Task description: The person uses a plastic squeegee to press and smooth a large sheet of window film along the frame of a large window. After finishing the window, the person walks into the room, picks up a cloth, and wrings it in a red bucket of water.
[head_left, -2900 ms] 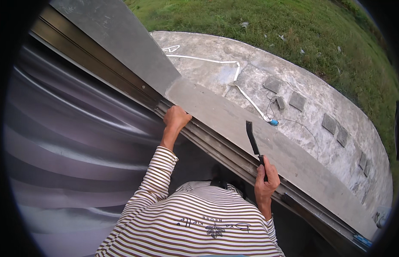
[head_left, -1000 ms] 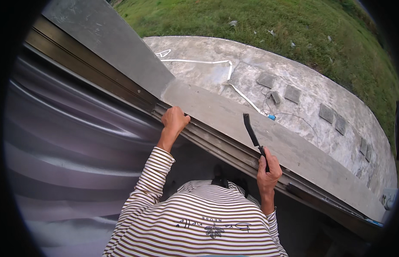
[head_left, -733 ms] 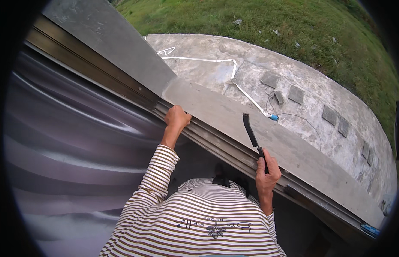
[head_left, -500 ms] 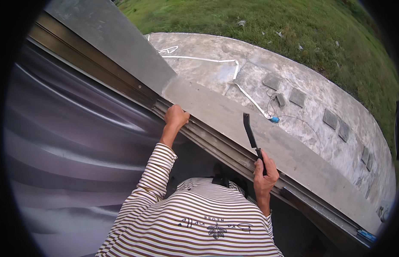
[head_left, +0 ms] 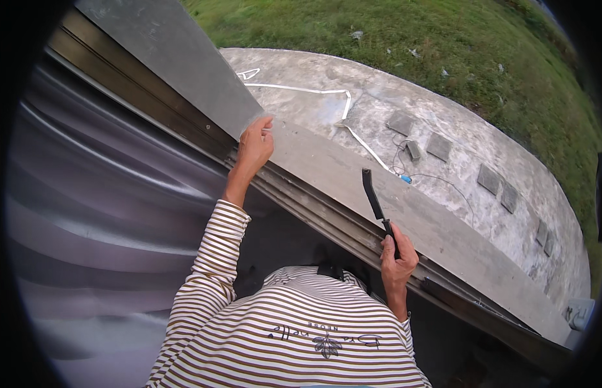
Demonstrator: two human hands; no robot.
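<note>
Black slim tool [head_left: 373, 197], one: the right hand [head_left: 397, 258] is gripping its handle, probably low so that the bent head is staying free, pointing away over the grey ledge [head_left: 340, 165]. Left hand [head_left: 254, 145]: fingers are curling by the corner where ledge and grey panel [head_left: 184, 64] are meeting; contact, and whether it is pinching anything, cannot be told. Grooved metal track [head_left: 314, 205]: running along the ledge's near side. Glossy curtain [head_left: 107, 207]: hanging left. Beyond, concrete paving [head_left: 301, 64]: bearing a white strip [head_left: 367, 147].
</note>
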